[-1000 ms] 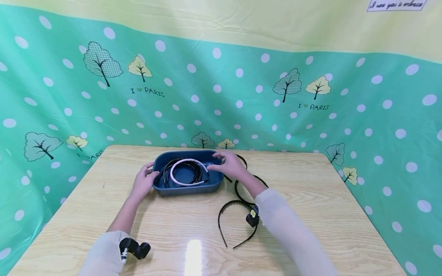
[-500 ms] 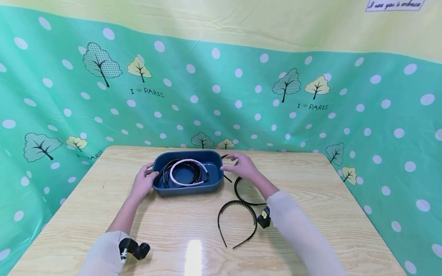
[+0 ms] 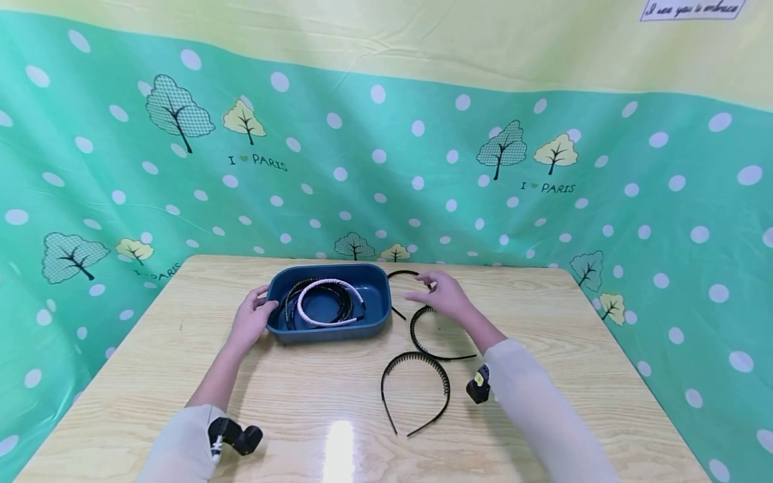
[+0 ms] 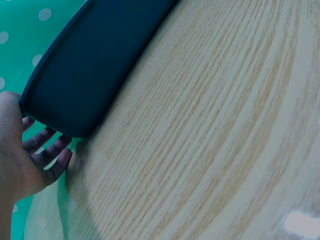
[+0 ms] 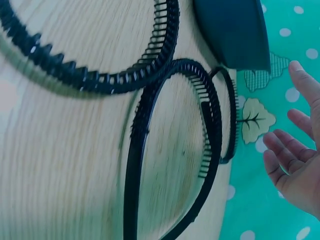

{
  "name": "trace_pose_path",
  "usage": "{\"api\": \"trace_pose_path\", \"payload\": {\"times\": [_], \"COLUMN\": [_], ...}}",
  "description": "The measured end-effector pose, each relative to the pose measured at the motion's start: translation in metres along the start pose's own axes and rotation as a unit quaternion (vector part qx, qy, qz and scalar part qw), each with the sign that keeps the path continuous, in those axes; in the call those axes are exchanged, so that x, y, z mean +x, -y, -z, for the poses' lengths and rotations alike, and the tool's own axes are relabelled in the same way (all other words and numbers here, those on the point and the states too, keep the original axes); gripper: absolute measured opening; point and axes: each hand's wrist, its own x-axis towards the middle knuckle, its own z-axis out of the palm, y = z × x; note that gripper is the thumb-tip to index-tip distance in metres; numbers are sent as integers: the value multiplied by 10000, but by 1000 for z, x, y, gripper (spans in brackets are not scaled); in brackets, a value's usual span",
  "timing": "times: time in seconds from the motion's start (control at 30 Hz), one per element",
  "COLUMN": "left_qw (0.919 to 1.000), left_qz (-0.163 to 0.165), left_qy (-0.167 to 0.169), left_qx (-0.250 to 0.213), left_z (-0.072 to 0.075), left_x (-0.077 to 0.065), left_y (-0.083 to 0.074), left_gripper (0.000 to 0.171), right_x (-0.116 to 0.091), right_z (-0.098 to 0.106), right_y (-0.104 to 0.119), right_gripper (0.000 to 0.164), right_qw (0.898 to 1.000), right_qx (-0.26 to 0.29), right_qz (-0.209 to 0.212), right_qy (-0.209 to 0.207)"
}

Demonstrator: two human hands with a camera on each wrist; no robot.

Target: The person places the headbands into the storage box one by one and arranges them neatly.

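The left hand (image 3: 249, 315), left of the frame's centre, pinches the left end of the blue box (image 3: 332, 333), thumb at the rim and fingers against the outer wall. The right hand (image 3: 443, 294), right of centre, has its fingers loosely spread, clear of the bands in the right wrist view.

The box sits near the middle of the frame. In its left and middle part lies a pale band (image 3: 332, 324) on top of dark bands (image 3: 349, 308), too tangled to count.

Just beside the box's right end is the black far band (image 3: 402, 272), its right side partly hidden by the right hand. Below it in the frame lies the middle band (image 3: 413, 329), black and toothed; lower still, the near band (image 3: 447, 389), its ends toward the bottom edge.

All rest on the pale wooden tabletop (image 3: 302, 382). Behind it a dotted green curtain (image 3: 362, 174) with printed trees fills the upper frame.
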Motion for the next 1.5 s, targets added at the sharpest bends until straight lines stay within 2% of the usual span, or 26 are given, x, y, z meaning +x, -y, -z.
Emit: {"api": "trace_pose_path", "payload": {"times": [0.5,0.77,1.1,1.5], "left_qw": [10000,10000,10000,10000], "left_qz": [9,14,19,4], "left_qy": [2,3,-20,-67], "left_qx": [47,61,43,46], "left_z": [1,0,0,-1], "left_x": [0,0,0,0], "left_y": [0,-1,-1,0], "left_gripper": [52,52,51,51], "right_x": [-9,-14,-20,-27], "right_z": [9,15,17,18], "right_y": [-35,-52,-63,-77], "right_gripper": [59,59,58,53], "right_qw": [9991,9983,9980,9973], "right_qx": [-254,-132,65,-86], "right_qz": [-314,-543,-616,-716], "right_qy": [-155,-167,-145,-102]}}
